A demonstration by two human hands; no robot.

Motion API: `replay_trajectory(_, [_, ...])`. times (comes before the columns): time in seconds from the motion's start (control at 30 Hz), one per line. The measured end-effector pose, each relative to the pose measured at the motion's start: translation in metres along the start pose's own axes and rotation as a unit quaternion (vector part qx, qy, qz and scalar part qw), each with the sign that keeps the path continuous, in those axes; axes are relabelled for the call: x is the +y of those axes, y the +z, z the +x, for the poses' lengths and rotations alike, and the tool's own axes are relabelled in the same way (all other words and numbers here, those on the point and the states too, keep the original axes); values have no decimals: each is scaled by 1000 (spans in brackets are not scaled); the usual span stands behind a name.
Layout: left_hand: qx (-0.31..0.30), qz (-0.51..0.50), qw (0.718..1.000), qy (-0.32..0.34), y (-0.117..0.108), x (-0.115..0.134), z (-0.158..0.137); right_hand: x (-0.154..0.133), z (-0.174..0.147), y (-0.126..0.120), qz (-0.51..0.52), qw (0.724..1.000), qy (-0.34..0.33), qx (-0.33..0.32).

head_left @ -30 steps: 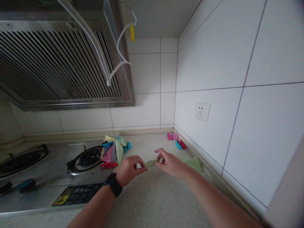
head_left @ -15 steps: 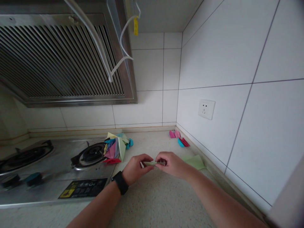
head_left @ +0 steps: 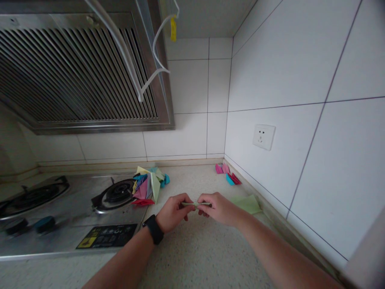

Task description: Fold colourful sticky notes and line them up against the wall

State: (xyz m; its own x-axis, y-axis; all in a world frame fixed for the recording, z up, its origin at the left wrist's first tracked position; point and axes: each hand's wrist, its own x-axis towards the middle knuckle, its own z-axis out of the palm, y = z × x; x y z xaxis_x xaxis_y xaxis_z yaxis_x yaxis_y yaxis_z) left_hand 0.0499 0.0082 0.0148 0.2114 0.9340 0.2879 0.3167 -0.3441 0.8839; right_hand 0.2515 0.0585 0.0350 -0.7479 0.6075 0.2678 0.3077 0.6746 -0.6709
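Between both hands, above the speckled counter, is a small pale green folded paper point(head_left: 196, 204). My left hand point(head_left: 175, 210), with a dark watch point(head_left: 153, 229) at its wrist, pinches the paper's left end between thumb and fingers. The right end is gripped the same way by my right hand point(head_left: 217, 207). Fingers cover most of the paper, so its exact folded shape is hidden. A flat light green sheet point(head_left: 248, 204) lies on the counter just beyond my right hand.
Colourful folded papers point(head_left: 148, 185) are heaped at the edge of the gas stove point(head_left: 69, 233). Smaller pink folded papers point(head_left: 222, 168) and a red and blue one point(head_left: 234, 179) lie by the right wall. A range hood point(head_left: 90, 129) and a white cable point(head_left: 155, 52) hang overhead.
The fingers have shifted on the green paper, with thumbs now higher along it and fingertips showing below. Both hands stay in nearly the same place. The view has moved slightly.
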Motion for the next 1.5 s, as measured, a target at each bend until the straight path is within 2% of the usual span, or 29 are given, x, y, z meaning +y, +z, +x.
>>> replay_trajectory(0.3, [-31,-51,998,-10,0,-1,0,3,1,2,106,993,39,-19])
replay_trajectory(0.87, [-50,-67,996,-37,2,-1,2,17,4,3,153,986,62,-13])
replay_trajectory(1.17, [-34,-14,999,-31,-3,-2,2,27,6,7,179,980,88,-6])
replay_trajectory(1.5, [-38,-58,997,-15,-1,-8,4,26,6,2,214,974,74,-2])
